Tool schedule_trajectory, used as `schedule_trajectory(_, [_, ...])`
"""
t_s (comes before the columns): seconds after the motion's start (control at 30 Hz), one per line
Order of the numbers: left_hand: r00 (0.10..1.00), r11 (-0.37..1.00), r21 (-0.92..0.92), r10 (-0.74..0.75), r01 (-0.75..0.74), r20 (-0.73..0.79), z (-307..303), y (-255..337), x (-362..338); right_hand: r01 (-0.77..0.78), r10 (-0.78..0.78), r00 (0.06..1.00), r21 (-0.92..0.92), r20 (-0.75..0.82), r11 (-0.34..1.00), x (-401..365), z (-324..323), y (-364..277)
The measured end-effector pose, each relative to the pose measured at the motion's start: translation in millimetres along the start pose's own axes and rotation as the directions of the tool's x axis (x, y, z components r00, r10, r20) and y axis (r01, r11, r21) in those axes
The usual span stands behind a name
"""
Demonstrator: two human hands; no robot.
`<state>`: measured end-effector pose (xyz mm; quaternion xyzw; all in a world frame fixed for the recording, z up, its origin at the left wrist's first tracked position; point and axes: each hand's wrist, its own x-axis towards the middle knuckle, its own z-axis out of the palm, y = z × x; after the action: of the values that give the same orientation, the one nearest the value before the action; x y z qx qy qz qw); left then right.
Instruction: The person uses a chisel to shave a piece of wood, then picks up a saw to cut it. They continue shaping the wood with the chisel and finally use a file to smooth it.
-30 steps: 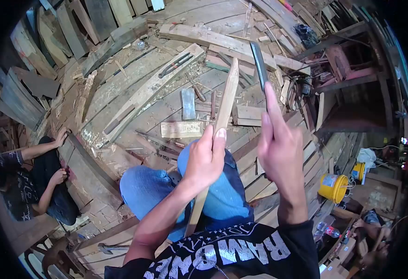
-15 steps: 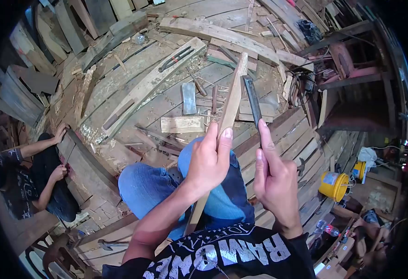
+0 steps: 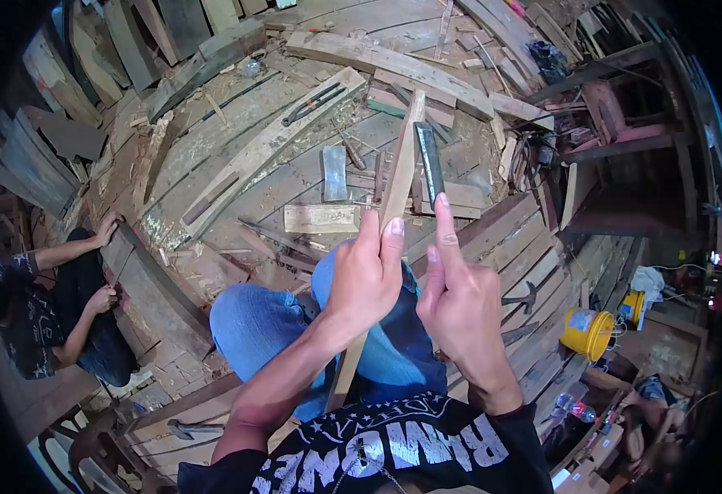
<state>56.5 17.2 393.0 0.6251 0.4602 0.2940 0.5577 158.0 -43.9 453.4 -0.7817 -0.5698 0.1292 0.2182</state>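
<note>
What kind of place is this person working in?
Most likely a rough carpentry workshop. The left hand holds a long wooden strip and the right hand a flat metal blade beside it; loose boards and offcuts cover the plank floor, and hand tools lie among them.

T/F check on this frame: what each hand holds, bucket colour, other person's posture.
1. The left hand grips a long wooden strip. True.
2. The right hand is empty. False: it holds a dark flat blade, with the index finger stretched toward it.
3. The bucket at the right is yellow. True.
4. The other person stands upright. False: they crouch low, with both hands at a plank.
</note>
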Motion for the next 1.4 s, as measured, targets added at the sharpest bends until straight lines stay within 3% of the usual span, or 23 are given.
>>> schedule_trajectory(0.17, [0.998, 0.998, -0.004, -0.058, 0.058, 0.012, 2.1, 3.8, -2.7, 0.072, -0.075, 0.995, -0.059, -0.067, 0.996, 5.0, 11.8, 8.4])
schedule_trajectory(0.23, [0.999, 0.997, 0.069, 0.028, -0.031, 0.036, 10.3, 7.0, -13.5, 0.008, -0.043, 0.986, -0.212, -0.161, 0.977, 24.7, 5.4, 8.1])
schedule_trajectory(0.27, [0.999, 0.997, 0.072, 0.037, -0.039, 0.032, 8.3, 7.1, -11.7, 0.029, -0.048, 0.985, -0.116, -0.168, 0.993, 36.1, -1.2, 8.9])
schedule_trajectory(0.37, [0.999, 1.0, -0.005, 0.011, -0.01, 0.049, 8.0, 6.4, -16.8, 0.112, -0.143, 0.967, -0.154, -0.21, 0.982, 56.2, -9.1, 8.0])
schedule_trajectory(0.43, [0.999, 0.999, -0.031, 0.02, -0.019, 0.033, 5.3, 5.7, -11.1, 0.087, -0.118, 0.964, -0.139, -0.237, 0.987, 56.2, -23.2, 2.8])
schedule_trajectory(0.5, [1.0, 1.0, 0.002, 0.006, -0.006, 0.03, 2.5, 2.2, -9.2, 0.049, -0.042, 0.96, 0.017, -0.277, 0.999, 47.1, -35.5, 5.3])
schedule_trajectory(0.57, [1.0, 1.0, -0.004, -0.001, 0.001, 0.014, 1.6, 3.4, -5.6, 0.039, -0.037, 0.97, 0.004, -0.242, 0.999, 27.9, -37.9, 7.2])
schedule_trajectory(0.67, [1.0, 0.999, -0.033, 0.003, -0.002, 0.011, 5.4, 7.8, -3.1, -0.086, 0.088, 0.995, 0.03, -0.042, 0.996, -2.3, -31.8, 5.5])
schedule_trajectory(0.93, [0.996, 0.996, -0.04, 0.078, -0.08, -0.035, 13.3, 0.2, -3.8, -0.08, 0.08, 0.997, 0.049, 0.014, 0.996, -10.7, -20.9, -2.2])
schedule_trajectory(1.0, [0.992, 0.991, 0.061, 0.121, -0.122, 0.015, 12.0, -5.2, -2.3, -0.078, 0.077, 0.997, 0.037, 0.027, 0.996, -8.6, -19.5, -3.6])
schedule_trajectory(1.17, [0.995, 0.984, 0.169, 0.04, -0.055, 0.089, 19.1, 4.3, -16.0, -0.043, 0.041, 0.994, -0.013, -0.104, 0.999, 8.1, -6.9, -1.1])
schedule_trajectory(1.2, [0.981, 0.97, 0.149, 0.182, -0.19, 0.065, 20.7, 1.2, -17.9, -0.049, 0.042, 0.984, -0.037, -0.173, 0.998, 17.4, -5.6, -1.2])
schedule_trajectory(1.4, [0.991, 0.989, 0.062, 0.13, -0.132, 0.028, 13.7, -1.0, -11.7, -0.033, 0.035, 0.979, 0.015, -0.201, 0.999, 35.2, -25.7, 6.2])
